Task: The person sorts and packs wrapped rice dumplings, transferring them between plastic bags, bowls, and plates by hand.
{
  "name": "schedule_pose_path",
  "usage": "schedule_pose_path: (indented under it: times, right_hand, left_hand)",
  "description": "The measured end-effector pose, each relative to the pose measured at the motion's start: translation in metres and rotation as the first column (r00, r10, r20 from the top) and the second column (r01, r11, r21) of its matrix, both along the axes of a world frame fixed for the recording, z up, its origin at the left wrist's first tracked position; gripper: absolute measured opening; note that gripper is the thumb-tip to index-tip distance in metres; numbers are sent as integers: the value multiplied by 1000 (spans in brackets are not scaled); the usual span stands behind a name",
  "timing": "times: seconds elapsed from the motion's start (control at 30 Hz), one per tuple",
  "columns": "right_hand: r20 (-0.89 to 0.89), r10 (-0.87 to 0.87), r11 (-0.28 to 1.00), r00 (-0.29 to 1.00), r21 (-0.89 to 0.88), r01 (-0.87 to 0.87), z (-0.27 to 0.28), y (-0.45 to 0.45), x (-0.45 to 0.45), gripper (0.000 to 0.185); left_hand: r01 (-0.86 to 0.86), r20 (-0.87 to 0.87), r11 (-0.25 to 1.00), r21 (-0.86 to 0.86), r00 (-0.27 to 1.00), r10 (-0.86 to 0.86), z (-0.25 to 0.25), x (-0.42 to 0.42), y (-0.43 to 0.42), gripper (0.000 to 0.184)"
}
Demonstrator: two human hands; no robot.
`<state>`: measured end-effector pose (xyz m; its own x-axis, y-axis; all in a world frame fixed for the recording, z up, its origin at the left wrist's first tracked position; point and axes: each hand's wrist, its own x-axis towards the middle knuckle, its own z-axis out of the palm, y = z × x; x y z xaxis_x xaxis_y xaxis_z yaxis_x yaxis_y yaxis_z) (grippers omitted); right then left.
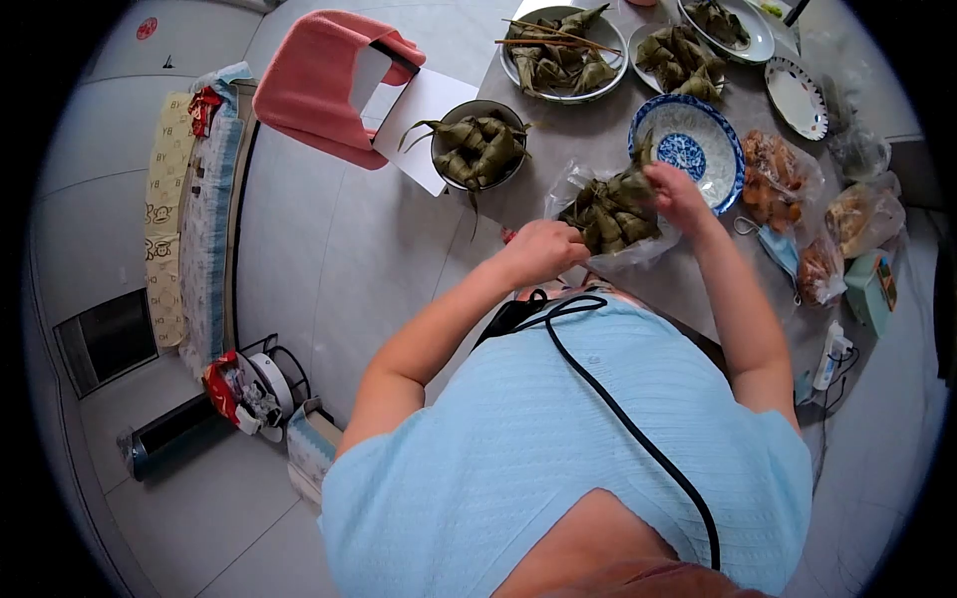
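Observation:
Several leaf-wrapped bundles [608,221] lie in a clear plastic bag [648,254] at the table's near edge. My left hand [543,251] is closed at the bag's left side, its fingers pinched on the plastic. With my right hand [680,196] I grip a leaf-wrapped bundle [632,185] at the bag's upper right, over the pile. Just beyond that hand is a blue-and-white bowl [713,149] with nothing in it. To the left, a dark bowl [478,147] holds more leaf-wrapped bundles.
Farther back stand a large bowl of bundles with chopsticks [563,55] and a plate of bundles [678,60]. On the right are bags of brown food [778,179], a blue mask [778,247] and a speckled plate [796,98]. A pink-covered chair [319,85] stands left.

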<state>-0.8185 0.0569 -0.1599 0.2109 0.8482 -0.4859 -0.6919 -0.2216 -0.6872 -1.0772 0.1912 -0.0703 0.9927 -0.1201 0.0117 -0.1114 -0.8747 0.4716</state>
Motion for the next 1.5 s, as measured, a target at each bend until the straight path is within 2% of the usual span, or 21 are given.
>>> schedule_pose_path:
  times: [0.03,0.13,0.3,0.4,0.5,0.53,0.57,0.6,0.63,0.7,0.73,0.8,0.9,0.93,1.0,1.07,1.27,1.37,1.43,1.47,1.5]
  right_hand:
    - [-9,82,996,997,-31,-82,12,1,-9,19]
    - [39,47,997,998,-68,-44,41,6,-43,21]
    - [-82,78,997,994,22,-77,27,-1,-44,27]
    - [-172,-62,998,983,-27,58,43,-4,-48,27]
    - [-57,-147,988,987,43,150,32,-12,-31,23]
    - [-54,-149,987,987,45,151,24,-13,-22,23]
    - [155,-220,976,963,25,218,15,-15,-11,24]
    - [357,-274,958,893,19,286,5,-17,2,25]
    - [626,-203,964,753,-8,266,-15,-26,27,26]
    - [934,-107,953,342,-2,303,-12,-25,39,31]
    - [977,8,931,213,-85,356,21,-22,28,29]
    - [920,138,972,-366,-55,227,17,-27,38,31]
    - [846,269,961,-460,-202,191,7,-22,45,35]
    - [847,263,962,-461,-197,188,-6,-23,48,35]
    - [854,338,941,-396,-293,171,-17,-20,45,36]
    - [881,267,964,-389,-244,109,-10,-22,37,33]
    - [975,17,996,-221,3,86,27,-32,-9,29]
    - [977,16,998,-212,-4,57,25,-50,-21,26]
    - [987,28,997,-158,-16,75,23,-59,-30,26]
    - [994,38,996,-106,-28,90,23,-63,-34,26]
    - [994,35,996,-103,-26,91,25,-65,-38,26]
  left_hand:
    - [10,0,1000,14,1000,-10,1,-1,1,12]
    - [-3,7,1000,24,1000,3,-2,-6,0,7]
    - [-100,7,994,40,995,100,-2,-10,-4,5]
    - [-107,19,993,42,994,106,-1,-10,-4,9]
    - [-124,18,991,43,992,123,10,-9,-5,16]
    - [-171,122,985,6,978,169,14,-8,-4,20]
    - [-212,223,977,-36,951,215,17,-8,-3,24]
    - [-211,226,977,-35,951,213,18,-8,-1,24]
    - [-325,290,945,-39,901,322,20,-8,5,26]
    - [-542,415,836,-85,744,524,15,-13,21,26]
    - [-622,394,768,-154,674,625,7,-15,36,28]
    - [-776,423,617,-130,520,742,-4,-20,60,33]
    - [-844,382,534,-44,480,790,-25,-24,89,41]
    - [-846,386,531,-42,477,790,-29,-23,95,41]
    - [-841,194,541,-13,528,827,-37,-17,102,49]
    - [-843,156,537,-6,530,833,-43,-10,107,56]
    - [-854,48,520,-25,518,854,-50,-7,122,46]
    - [-883,-66,439,-165,454,888,-46,-13,127,37]
    - [-777,-379,107,-620,416,827,-47,-18,131,36]
    - [-779,-379,109,-617,416,827,-48,-20,133,36]
    - [-659,-505,-95,-746,468,725,-47,-23,133,36]
